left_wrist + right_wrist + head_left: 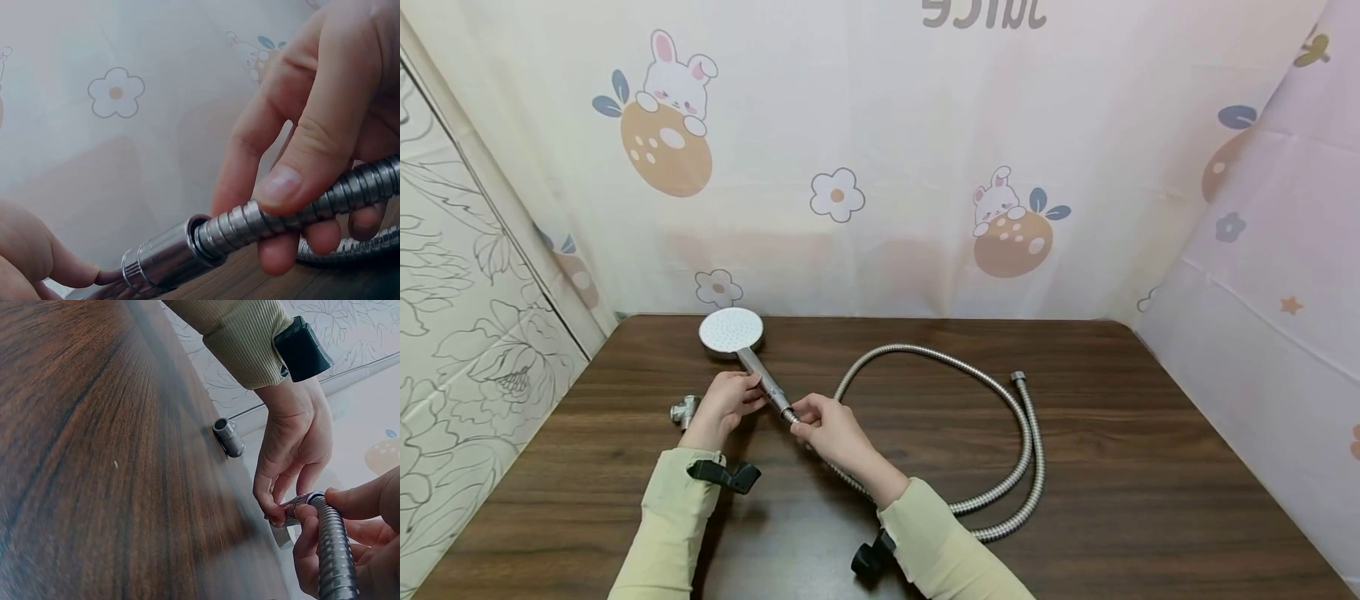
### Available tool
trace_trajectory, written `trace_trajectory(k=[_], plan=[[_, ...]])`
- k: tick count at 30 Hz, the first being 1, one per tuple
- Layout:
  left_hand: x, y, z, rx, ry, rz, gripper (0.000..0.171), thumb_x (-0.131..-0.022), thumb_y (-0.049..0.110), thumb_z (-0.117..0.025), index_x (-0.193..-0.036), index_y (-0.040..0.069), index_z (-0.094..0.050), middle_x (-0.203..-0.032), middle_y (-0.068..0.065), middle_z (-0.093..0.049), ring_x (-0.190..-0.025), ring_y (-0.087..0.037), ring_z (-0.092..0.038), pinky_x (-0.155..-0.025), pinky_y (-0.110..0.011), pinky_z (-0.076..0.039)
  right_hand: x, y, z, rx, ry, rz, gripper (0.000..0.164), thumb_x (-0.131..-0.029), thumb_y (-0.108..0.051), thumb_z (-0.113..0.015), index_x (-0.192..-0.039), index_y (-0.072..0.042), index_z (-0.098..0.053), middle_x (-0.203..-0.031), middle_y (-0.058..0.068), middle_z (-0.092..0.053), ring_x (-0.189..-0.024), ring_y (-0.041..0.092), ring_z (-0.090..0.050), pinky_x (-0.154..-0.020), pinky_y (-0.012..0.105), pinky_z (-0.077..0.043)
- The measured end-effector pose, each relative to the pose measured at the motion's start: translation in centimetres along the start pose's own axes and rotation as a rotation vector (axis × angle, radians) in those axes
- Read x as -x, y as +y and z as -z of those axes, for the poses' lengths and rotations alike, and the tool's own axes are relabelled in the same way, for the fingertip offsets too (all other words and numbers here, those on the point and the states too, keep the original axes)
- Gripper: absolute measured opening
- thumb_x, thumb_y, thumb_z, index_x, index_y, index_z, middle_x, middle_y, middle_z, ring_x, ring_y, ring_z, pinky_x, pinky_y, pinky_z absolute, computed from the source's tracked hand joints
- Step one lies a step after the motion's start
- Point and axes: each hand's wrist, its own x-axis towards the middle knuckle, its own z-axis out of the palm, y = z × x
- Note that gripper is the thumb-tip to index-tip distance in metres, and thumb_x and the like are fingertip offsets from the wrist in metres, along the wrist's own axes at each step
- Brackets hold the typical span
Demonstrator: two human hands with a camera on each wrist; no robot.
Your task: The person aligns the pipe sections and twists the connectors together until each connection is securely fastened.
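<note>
A chrome shower head (731, 332) with a white round face lies at the table's back left, its handle slanting toward me. My left hand (727, 402) grips that handle near its lower end. Just below, my right hand (835, 433) pinches the ribbed metal hose (240, 228) between thumb and fingers. In the left wrist view the hose end sits at the mouth of a smooth chrome collar (178, 253); how far it goes in is hidden. From the right hand the hose loops over the table, its free end with a nut (1018, 377) pointing away from me.
A small chrome fitting (684, 412) stands on the dark wooden table (1120, 450), left of the left hand. Behind the table hangs a printed curtain (895, 125). Black straps with small devices (724, 475) sit on both wrists.
</note>
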Motion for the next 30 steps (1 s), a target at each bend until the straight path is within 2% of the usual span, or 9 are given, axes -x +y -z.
trace_trajectory(k=[10, 18, 24, 30], plan=[[-0.07, -0.13, 0.13, -0.019, -0.009, 0.008, 0.026, -0.094, 0.003, -0.039, -0.114, -0.014, -0.040, -0.076, -0.001, -0.051, -0.068, -0.005, -0.053, -0.066, -0.021, -0.049, -0.15, 0.05, -0.04, -0.007, -0.008, 0.019, 0.021, -0.085, -0.005, -0.061, -0.106, -0.003, -0.062, -0.080, 0.005, -0.065, -0.067, 0.022, -0.063, -0.052, 0.019, -0.046], [-0.31, -0.20, 0.51, -0.042, -0.042, 0.005, 0.021, -0.094, 0.002, -0.041, -0.110, -0.012, -0.042, -0.074, 0.001, -0.054, -0.068, -0.005, -0.055, -0.067, -0.020, -0.050, -0.25, 0.12, -0.09, -0.033, -0.018, -0.018, 0.022, -0.085, -0.006, -0.061, -0.107, -0.004, -0.062, -0.084, 0.006, -0.067, -0.069, 0.018, -0.063, -0.055, 0.021, -0.048], [-0.44, -0.30, 0.65, -0.074, -0.043, -0.002, 0.027, -0.093, 0.001, -0.041, -0.113, -0.017, -0.041, -0.075, 0.000, -0.054, -0.068, -0.005, -0.055, -0.068, -0.020, -0.050, -0.23, 0.17, -0.08, -0.009, -0.031, -0.043, 0.027, -0.082, -0.002, -0.058, -0.109, -0.004, -0.062, -0.088, 0.005, -0.066, -0.069, 0.012, -0.061, -0.057, 0.021, -0.048], [-0.17, -0.27, 0.79, -0.136, -0.019, 0.012, 0.035, -0.093, 0.002, -0.042, -0.120, -0.020, -0.037, -0.074, 0.000, -0.055, -0.066, -0.004, -0.056, -0.067, -0.021, -0.052, 0.03, 0.14, -0.19, 0.013, -0.051, -0.038, 0.026, -0.081, -0.002, -0.061, -0.108, -0.003, -0.063, -0.091, 0.007, -0.067, -0.072, 0.011, -0.063, -0.061, 0.021, -0.049]])
